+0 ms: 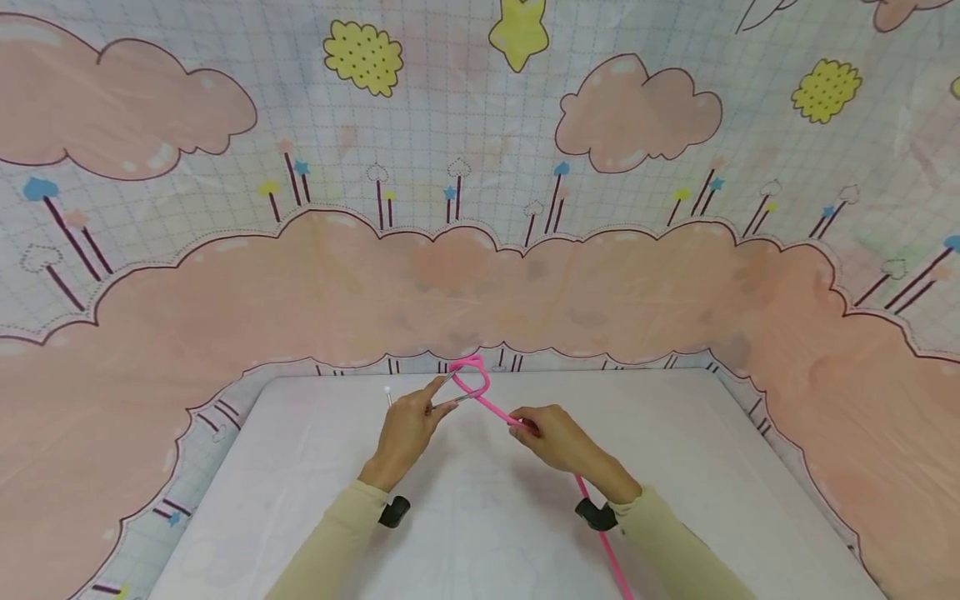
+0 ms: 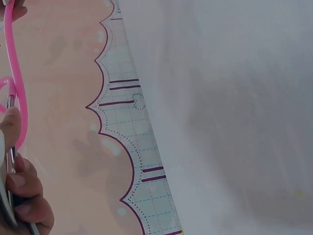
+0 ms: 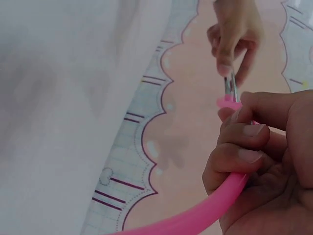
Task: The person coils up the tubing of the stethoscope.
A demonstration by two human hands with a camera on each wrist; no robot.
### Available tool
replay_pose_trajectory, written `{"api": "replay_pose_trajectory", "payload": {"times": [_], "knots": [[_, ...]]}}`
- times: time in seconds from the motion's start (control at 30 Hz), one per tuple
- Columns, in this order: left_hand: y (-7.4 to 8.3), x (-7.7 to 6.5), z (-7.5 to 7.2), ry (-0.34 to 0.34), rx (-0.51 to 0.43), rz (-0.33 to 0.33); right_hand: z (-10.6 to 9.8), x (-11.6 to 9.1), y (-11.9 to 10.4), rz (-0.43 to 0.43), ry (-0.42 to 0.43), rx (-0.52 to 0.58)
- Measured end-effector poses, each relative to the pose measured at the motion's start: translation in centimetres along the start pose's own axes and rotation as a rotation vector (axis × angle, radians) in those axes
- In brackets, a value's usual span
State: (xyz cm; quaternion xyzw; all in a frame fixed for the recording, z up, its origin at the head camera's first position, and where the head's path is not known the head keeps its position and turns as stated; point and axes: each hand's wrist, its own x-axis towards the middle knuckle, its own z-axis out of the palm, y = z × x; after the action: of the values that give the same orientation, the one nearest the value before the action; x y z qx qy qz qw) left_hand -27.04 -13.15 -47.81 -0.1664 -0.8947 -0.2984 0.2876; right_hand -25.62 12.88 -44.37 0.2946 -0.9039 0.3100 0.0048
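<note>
My left hand [image 1: 405, 433] holds slim metal rods [image 1: 465, 396] whose tips point up and to the right; their exact kind is unclear. A white knob [image 1: 387, 390] shows on a thin stem behind this hand. Around the rods' tips runs a loop of thick pink cord [image 1: 487, 380]. My right hand [image 1: 557, 435] pinches the cord to the right of the loop, its fingers curled. From there the cord [image 3: 195, 215] trails down past the right wrist. The left wrist view shows the left fingers [image 2: 29, 181] around the rods, partly cut off at the frame's edge.
A white tabletop [image 1: 465, 517] lies beneath both hands. Behind and beside it hangs a printed cloth [image 1: 525, 292] with clouds and stars. Dark wrist cameras [image 1: 394, 512] sit on both wrists, and the cord's tail leaves the head view at the bottom.
</note>
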Motion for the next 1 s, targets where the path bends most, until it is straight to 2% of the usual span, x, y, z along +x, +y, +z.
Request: {"api": "replay_pose_trajectory", "payload": {"times": [0.17,0.33,0.43,0.53,0.63,0.83,1.0], "knots": [[0.6,0.0,0.0,-0.012,-0.012,0.001,-0.4,-0.4,-0.8,-0.072,-0.052,0.014],[1.5,0.0,0.0,-0.007,0.038,0.022,-0.7,-0.4,-1.2,-0.158,-0.074,0.006],[1.8,-0.1,0.0,-0.007,0.061,0.028,-1.0,-0.3,-1.3,-0.189,-0.057,-0.019],[1.7,-0.2,-0.1,-0.019,0.081,0.035,-1.5,-0.2,-1.4,-0.182,-0.014,-0.048],[1.7,-0.5,-0.3,-0.063,0.082,0.04,-2.1,-0.2,-1.4,-0.181,0.009,-0.086],[1.9,-1.0,-0.8,-0.151,0.057,0.06,-2.7,-0.1,-1.2,-0.251,0.034,-0.199],[1.9,-1.2,-1.0,-0.208,0.066,0.088,-3.1,0.0,-1.2,-0.251,0.033,-0.231]]}}
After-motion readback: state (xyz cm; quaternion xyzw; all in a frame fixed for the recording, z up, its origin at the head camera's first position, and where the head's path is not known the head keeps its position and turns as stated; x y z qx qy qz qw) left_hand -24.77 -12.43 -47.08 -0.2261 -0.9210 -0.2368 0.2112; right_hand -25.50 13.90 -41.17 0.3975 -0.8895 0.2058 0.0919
